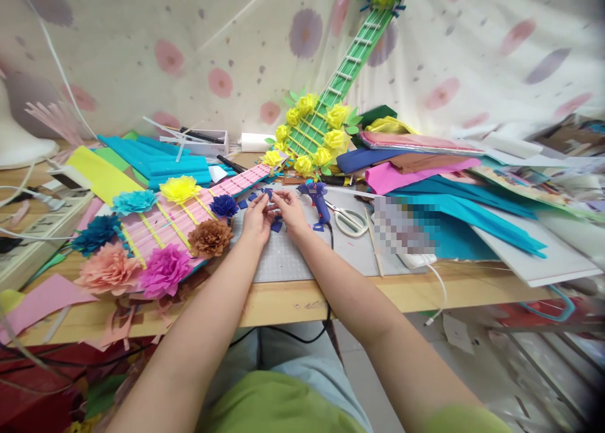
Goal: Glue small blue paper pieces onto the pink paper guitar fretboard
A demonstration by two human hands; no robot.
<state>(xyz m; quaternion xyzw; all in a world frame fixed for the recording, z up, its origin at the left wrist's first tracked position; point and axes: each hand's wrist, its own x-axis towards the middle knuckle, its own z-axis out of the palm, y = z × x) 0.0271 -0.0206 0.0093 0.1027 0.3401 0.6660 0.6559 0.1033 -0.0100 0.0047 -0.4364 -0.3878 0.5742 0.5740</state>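
Over the grey cutting mat point(283, 261), my left hand point(258, 219) and my right hand point(290, 215) are close together, fingertips pinched on a small dark blue paper piece point(268, 193). Fingers partly cover it, so its full shape is hidden. More dark blue paper pieces point(276, 224) lie beside and below the hands. Just right of my right hand is a blue glue gun point(319, 201), its black cord running off the table edge. White-handled scissors point(352, 224) lie further right. To the left rests a pink paper guitar point(158, 227) edged with paper flowers, including a dark blue flower point(224, 206).
A green paper guitar point(347, 74) with yellow flowers leans against the patterned curtain point(246, 42). Stacked coloured paper point(449, 196) fills the right side, with a thin wooden stick point(374, 244) nearer. A power strip point(47, 234) and teal paper strips point(161, 162) are at left.
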